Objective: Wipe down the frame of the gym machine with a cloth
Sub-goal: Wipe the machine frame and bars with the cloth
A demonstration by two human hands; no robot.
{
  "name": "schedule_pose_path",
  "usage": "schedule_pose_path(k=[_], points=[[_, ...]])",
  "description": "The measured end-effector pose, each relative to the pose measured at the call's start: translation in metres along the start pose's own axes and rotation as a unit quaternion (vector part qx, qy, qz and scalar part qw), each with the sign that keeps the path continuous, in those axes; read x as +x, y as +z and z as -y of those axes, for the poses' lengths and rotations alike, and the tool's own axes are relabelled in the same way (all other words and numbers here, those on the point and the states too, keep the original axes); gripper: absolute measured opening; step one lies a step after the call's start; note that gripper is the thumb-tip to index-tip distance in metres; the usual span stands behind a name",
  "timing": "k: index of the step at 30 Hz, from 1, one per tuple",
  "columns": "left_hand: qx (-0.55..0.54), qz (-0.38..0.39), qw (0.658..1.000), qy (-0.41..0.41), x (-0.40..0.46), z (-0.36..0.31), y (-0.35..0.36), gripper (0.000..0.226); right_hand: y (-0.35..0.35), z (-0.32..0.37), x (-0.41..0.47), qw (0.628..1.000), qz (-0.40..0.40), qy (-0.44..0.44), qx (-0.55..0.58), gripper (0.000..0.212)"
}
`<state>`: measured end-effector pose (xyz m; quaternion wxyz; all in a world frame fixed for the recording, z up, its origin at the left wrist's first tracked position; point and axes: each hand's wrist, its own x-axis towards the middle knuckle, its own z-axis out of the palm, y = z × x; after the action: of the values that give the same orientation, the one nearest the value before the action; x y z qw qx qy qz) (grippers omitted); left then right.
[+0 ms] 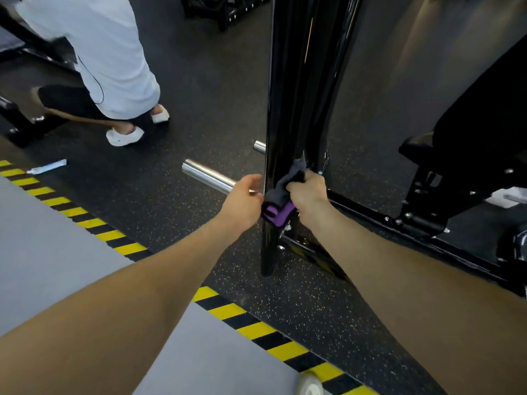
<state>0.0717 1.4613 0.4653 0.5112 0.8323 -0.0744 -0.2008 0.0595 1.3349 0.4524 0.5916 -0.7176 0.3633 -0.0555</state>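
Right hand (308, 192) grips the grey-purple cloth (281, 195) against the black upright post (288, 109), whose long axis runs vertical; left hand (242, 201), loosely curled and holding nothing, sits just left of the post.

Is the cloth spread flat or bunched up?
Bunched: the cloth is crumpled in the right hand against the black upright.
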Motion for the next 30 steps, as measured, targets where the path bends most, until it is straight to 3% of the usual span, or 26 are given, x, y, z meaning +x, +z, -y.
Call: schedule_pose_path(k=[8, 12, 16, 20, 26, 30], points=[[-0.005, -0.018, 0.998, 0.052, -0.034, -0.087, -0.045, 0.040, -0.024, 0.100, -0.051, 0.994, -0.040, -0.102, 0.013, 0.042], [-0.008, -0.016, 0.998, 0.055, -0.059, -0.112, -0.062, 0.037, -0.047, 0.132, -0.087, 0.986, -0.010, -0.165, -0.017, 0.039], [-0.008, -0.033, 0.999, 0.040, -0.091, -0.136, -0.082, 0.030, -0.070, 0.154, -0.134, 0.965, 0.077, -0.243, -0.060, 0.043], [-0.076, -0.042, 0.995, 0.044, -0.129, -0.167, -0.100, 0.018, -0.085, 0.185, -0.181, 0.950, 0.140, -0.277, -0.030, 0.040], [-0.149, -0.032, 0.985, 0.084, -0.187, -0.229, -0.134, 0.021, -0.115, 0.253, -0.242, 0.938, 0.162, -0.306, -0.009, 0.038], [-0.275, 0.017, 0.952, 0.134, -0.207, -0.285, -0.168, 0.030, -0.117, 0.317, -0.271, 0.912, 0.121, -0.386, -0.064, 0.041]])
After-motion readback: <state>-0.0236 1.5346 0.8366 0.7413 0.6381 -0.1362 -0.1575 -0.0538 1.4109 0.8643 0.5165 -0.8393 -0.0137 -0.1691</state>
